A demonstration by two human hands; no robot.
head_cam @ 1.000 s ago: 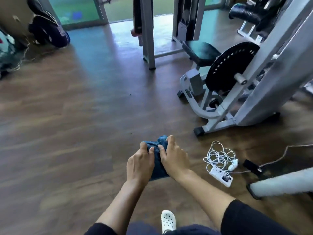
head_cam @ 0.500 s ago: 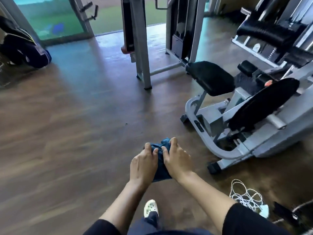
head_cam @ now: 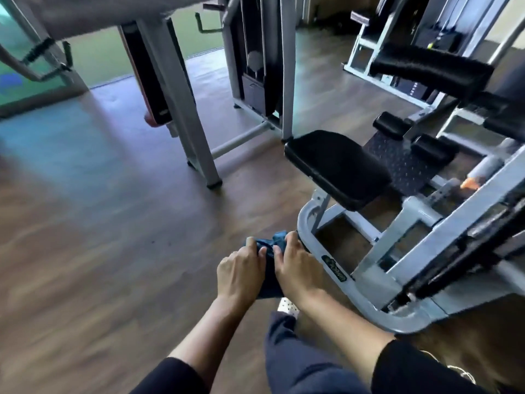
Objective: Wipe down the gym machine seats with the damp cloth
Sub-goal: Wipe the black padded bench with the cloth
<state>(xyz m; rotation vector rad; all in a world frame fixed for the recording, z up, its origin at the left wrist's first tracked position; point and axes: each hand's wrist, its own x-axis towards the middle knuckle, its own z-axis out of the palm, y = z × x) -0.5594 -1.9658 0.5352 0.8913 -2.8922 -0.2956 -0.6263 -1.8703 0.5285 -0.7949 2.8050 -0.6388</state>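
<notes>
Wood-look floor, brown planks, blue-green sheen near the upper left. Grey post slanting down to a foot on the floor. Weight stack in a grey frame behind it. Glass wall at the back, green beyond. White perforated shoe low in the middle. Dark trouser leg just below the shoe. Coiled white cable at the lower right edge.

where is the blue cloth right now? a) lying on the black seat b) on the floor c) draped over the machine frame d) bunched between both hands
d: the blue cloth is bunched between the left hand and right hand, held in front of the body, short of the black seat.
</notes>
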